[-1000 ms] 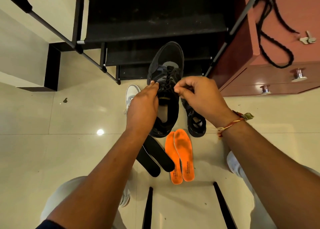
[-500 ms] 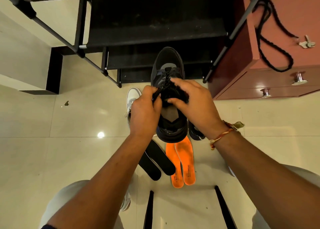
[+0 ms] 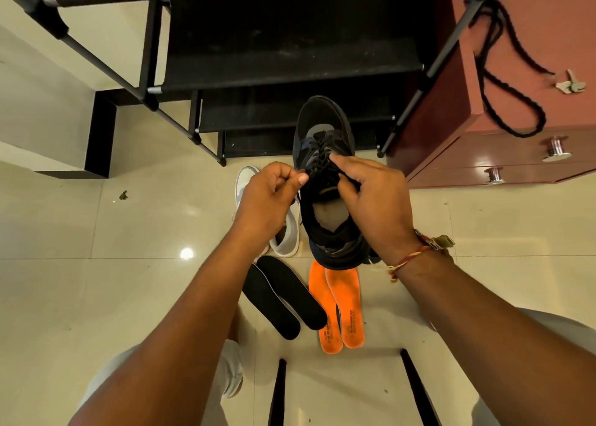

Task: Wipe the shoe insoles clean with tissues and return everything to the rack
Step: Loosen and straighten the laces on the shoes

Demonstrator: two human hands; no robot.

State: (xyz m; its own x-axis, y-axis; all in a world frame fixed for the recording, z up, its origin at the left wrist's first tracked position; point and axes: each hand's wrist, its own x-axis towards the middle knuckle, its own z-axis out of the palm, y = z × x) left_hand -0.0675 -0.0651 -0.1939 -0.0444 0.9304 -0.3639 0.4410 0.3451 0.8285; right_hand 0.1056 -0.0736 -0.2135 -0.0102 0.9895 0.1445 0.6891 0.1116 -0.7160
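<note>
A black sneaker (image 3: 324, 125) is held up in front of the black shoe rack (image 3: 283, 67), toe pointing away. My left hand (image 3: 271, 196) pinches a black lace at the shoe's left side. My right hand (image 3: 374, 200) grips the shoe's right side and the laces near the tongue. On the floor below lie two black insoles (image 3: 283, 300) and two orange insoles (image 3: 342, 309), side by side. A white shoe (image 3: 287, 232) stands on the floor, partly hidden behind my left hand.
A reddish wooden cabinet (image 3: 522, 154) with metal knobs stands at the right, with a black cord and keys (image 3: 569, 84) on top. The rack's poles run along the upper left. Two dark bars (image 3: 280, 390) cross the tiled floor near my knees.
The shoe has been raised and drawn slightly toward me. My hands moved together over the laces, then spread apart; the left one now pulls a lace sideways.
</note>
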